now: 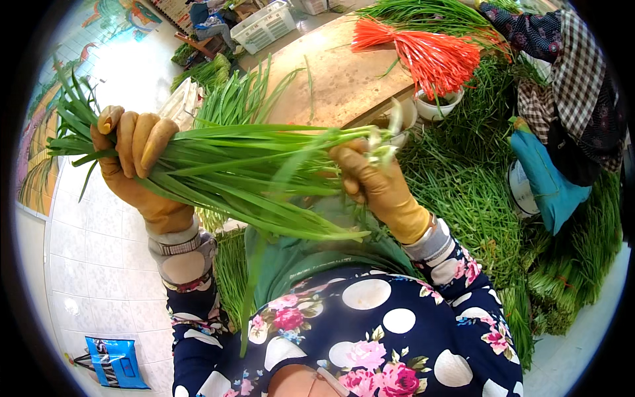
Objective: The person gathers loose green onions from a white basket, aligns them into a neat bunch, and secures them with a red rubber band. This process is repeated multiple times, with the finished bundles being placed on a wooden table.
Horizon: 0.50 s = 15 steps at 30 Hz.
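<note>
A thick bunch of long, flat green leaves (233, 164), looking like garlic chives, stretches level in front of my body. My left hand (136, 154), in a yellow-brown rubber glove, is wrapped round its leafy end, and the tips stick out past the fist. At the pale stem ends (384, 149), my right hand (372, 181), gloved alike, has its fingers closed on some stems. Several leaves slant down below the right hand, and one long leaf (250, 297) dangles over my shirt. A green apron (307, 263) covers my lap under the bunch.
A wooden table (327, 74) ahead bears a bundle of red plastic ties (426, 54) and more greens (421, 17). White buckets (439, 106) stand by its edge. Heaped greens (471, 198) cover the floor at right, beside another person (570, 74). A blue packet (116, 362) lies lower left.
</note>
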Each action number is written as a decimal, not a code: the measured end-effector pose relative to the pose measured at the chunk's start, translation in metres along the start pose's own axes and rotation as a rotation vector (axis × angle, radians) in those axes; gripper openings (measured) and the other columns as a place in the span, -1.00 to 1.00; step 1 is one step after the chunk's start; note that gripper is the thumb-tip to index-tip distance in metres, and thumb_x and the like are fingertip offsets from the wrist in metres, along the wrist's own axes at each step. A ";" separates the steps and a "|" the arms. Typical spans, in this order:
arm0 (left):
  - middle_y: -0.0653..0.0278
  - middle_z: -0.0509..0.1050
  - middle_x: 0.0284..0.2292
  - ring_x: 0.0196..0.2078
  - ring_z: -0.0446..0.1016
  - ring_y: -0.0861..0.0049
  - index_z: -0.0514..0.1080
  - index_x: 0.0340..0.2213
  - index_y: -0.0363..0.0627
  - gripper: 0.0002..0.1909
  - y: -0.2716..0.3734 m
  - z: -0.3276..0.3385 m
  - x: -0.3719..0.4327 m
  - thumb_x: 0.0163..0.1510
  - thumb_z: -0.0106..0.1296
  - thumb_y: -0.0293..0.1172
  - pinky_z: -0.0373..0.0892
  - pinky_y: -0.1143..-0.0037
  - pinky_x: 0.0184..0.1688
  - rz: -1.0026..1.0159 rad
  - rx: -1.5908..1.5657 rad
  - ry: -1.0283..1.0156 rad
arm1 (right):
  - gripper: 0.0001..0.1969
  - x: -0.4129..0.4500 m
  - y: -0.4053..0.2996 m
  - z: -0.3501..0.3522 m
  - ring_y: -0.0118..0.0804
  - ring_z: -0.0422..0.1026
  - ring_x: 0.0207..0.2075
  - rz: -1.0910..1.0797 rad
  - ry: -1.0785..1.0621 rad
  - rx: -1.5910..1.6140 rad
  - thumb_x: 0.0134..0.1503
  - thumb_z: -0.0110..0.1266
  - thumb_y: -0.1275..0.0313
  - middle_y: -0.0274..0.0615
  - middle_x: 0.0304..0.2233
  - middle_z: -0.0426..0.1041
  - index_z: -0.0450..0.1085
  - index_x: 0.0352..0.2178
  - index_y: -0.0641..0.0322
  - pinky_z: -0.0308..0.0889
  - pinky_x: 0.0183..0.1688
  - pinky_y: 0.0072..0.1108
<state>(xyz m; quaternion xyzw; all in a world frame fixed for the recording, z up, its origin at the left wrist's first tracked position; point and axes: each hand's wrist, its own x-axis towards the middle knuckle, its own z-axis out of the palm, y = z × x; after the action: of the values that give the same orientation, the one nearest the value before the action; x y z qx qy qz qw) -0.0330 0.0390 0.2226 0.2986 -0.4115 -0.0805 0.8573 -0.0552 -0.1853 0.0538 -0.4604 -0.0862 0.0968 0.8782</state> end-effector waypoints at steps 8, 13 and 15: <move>0.45 0.14 -0.80 -0.76 0.11 0.70 0.32 -0.46 -0.23 -0.81 0.024 -0.012 -0.017 0.18 -0.21 -0.43 0.23 0.69 -0.59 0.106 -0.047 0.106 | -0.80 -0.025 0.023 -0.075 -0.64 0.11 -0.74 0.009 0.319 -0.323 0.13 0.00 0.28 -0.52 -0.73 0.20 0.45 -0.43 0.17 0.00 -0.71 -0.75; 0.45 0.13 -0.81 -0.77 0.11 0.70 0.30 -0.48 -0.22 -0.83 0.028 -0.010 -0.012 0.17 -0.20 -0.44 0.24 0.68 -0.59 0.121 -0.074 0.082 | -0.66 -0.042 0.059 -0.193 -0.18 0.45 -0.43 0.014 0.445 -1.299 0.14 -0.04 0.20 -0.19 -0.45 0.50 0.41 -0.23 0.27 0.35 -0.36 -0.43; 0.44 0.13 -0.81 -0.76 0.12 0.69 0.30 -0.48 -0.21 -0.83 0.024 -0.009 -0.015 0.16 -0.19 -0.44 0.24 0.68 -0.60 0.122 -0.051 0.075 | -0.59 -0.046 0.032 -0.163 -0.13 0.42 -0.15 -0.022 0.248 -1.004 0.14 -0.05 0.19 -0.10 -0.17 0.45 0.36 -0.07 0.22 0.29 -0.08 -0.43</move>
<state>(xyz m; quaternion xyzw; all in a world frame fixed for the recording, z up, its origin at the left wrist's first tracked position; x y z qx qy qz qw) -0.0385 0.0682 0.2221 0.2538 -0.3945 -0.0273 0.8827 -0.0635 -0.3080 -0.0670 -0.8322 -0.0221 -0.0208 0.5537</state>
